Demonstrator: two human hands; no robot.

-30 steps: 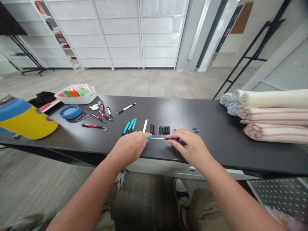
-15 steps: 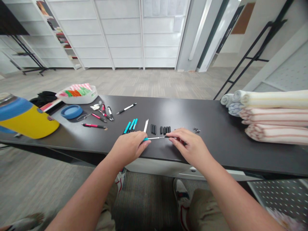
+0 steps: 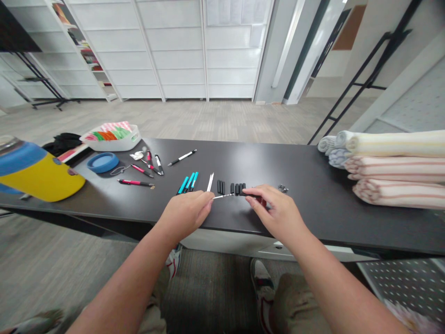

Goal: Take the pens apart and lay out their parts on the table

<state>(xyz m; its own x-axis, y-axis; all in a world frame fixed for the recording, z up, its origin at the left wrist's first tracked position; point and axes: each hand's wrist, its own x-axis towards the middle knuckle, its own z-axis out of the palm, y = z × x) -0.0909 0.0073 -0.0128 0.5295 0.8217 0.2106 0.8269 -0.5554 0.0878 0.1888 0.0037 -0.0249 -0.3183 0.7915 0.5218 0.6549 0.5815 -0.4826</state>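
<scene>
My left hand (image 3: 189,211) is closed on a pen refill (image 3: 222,197), whose thin white end points right past my fingertips. The rest of what lies in that hand is hidden. Between the thumb and fingers of my right hand (image 3: 273,202) is a small black pen part (image 3: 251,195), apart from the refill's tip. Behind my left hand lie several teal pen barrels (image 3: 190,181) and a bunch of white refills (image 3: 210,182). Two groups of short black pen parts, one slim (image 3: 221,187) and one thicker (image 3: 237,188), rest between the hands.
Tiny dark metallic pieces (image 3: 282,188) lie right of my right hand. Red and black pens (image 3: 135,183), a blue lid (image 3: 103,162), a white basket (image 3: 116,143) and a yellow-blue container (image 3: 41,171) occupy the left. Rolled striped cloths (image 3: 396,169) are stacked at right on the dark table (image 3: 299,157).
The black pen part in my right hand has come off the refill's end, leaving a gap. The teal piece at my left fingertips is now out of sight.
</scene>
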